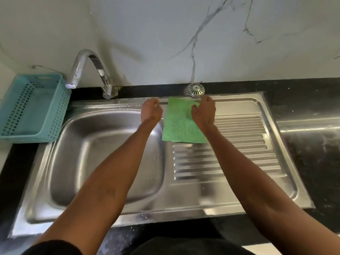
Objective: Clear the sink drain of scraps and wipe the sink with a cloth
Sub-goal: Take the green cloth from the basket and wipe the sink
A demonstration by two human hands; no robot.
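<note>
While both bare forearms reach up from the bottom of the frame, the green ribbed rectangular cloth [181, 124] lies flat at centre frame, on the ridged steel drainboard [239, 144] beside the stainless steel sink basin [88, 144]. The right hand [203, 112] rests on the cloth's upper right corner, fingers curled, pinching it (grip partly hidden). The left hand [151, 111], loosely closed and holding nothing, sits just left of the cloth. A round perforated metal strainer [195, 89] stands above, on the black counter [303, 92].

One cloth [181, 124], one strainer [195, 89], one basket [22, 134], two hands [151, 112]
</note>
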